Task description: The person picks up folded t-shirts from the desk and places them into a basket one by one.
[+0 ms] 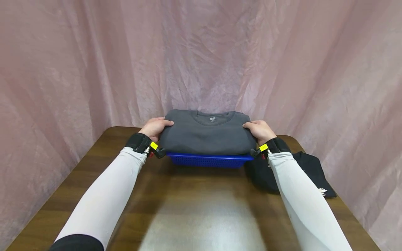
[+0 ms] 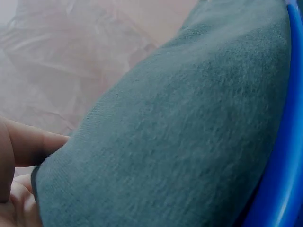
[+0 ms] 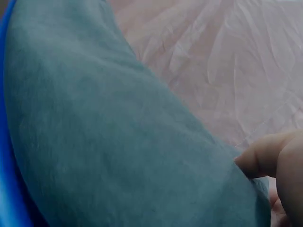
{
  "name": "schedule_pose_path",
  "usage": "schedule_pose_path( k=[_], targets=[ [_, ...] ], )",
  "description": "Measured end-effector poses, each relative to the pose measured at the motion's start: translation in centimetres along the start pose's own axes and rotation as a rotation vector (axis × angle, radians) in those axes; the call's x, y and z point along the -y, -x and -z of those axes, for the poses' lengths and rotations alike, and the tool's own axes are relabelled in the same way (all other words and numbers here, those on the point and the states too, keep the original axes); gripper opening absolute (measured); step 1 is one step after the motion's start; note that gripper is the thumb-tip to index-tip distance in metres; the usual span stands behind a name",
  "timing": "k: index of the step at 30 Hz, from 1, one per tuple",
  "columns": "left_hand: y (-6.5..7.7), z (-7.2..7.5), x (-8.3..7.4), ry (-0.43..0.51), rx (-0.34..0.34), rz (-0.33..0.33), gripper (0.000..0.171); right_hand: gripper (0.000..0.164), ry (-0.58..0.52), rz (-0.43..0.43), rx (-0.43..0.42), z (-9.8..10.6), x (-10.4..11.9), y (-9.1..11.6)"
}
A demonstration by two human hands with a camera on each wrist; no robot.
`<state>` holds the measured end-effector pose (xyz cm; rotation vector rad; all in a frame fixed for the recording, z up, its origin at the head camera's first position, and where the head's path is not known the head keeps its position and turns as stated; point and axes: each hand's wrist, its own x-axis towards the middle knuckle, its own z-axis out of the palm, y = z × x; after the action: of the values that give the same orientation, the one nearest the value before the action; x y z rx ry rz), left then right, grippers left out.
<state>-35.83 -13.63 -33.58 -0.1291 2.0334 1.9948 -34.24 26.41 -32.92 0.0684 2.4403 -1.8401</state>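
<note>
A folded grey sweatshirt (image 1: 207,136) lies over a blue plastic basket (image 1: 208,159), its neckline and label toward the back. My left hand (image 1: 155,127) grips the garment's left side, thumb on top and the other fingers beneath. On the opposite side my right hand (image 1: 260,130) holds the right edge the same way. Both wrist views show the grey cloth (image 2: 175,127) close up, a thumb (image 3: 262,153) pressing its edge and the basket's blue rim (image 2: 279,189) alongside. The cloth hides the basket's inside.
A folded black garment (image 1: 311,170) with white markings lies on the wooden table (image 1: 201,209) at the right, partly behind my right forearm. Pink curtains (image 1: 207,52) hang close behind the table's far edge.
</note>
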Motion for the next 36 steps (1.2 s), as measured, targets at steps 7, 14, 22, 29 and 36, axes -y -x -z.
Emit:
schedule_pose_path(
  k=[7, 14, 22, 29, 36],
  targets=[
    [-1.4, -1.2, 1.0, -0.173, -0.066, -0.062, 0.071, 0.051, 0.163, -0.014, -0.021, -1.1, -0.3, -0.9],
    [-1.2, -3.3, 0.6, -0.399, -0.135, -0.091, 0.066, 0.057, 0.431, -0.001, -0.046, -2.1, -0.2, -1.1],
    [0.0, -3.7, -0.1, -0.701, -0.129, -0.215, 0.052, 0.051, 0.583, 0.034, -0.043, -1.0, -0.2, 0.0],
    [2.6, -3.2, -0.9, -0.517, -0.163, -0.313, 0.043, 0.053, 0.417, 0.035, -0.01, 0.7, 0.5, 2.9],
    [5.2, -3.2, -0.1, -0.291, -0.062, -0.346, 0.036, 0.053, 0.26, 0.084, 0.012, 2.0, -0.2, 5.4]
  ],
)
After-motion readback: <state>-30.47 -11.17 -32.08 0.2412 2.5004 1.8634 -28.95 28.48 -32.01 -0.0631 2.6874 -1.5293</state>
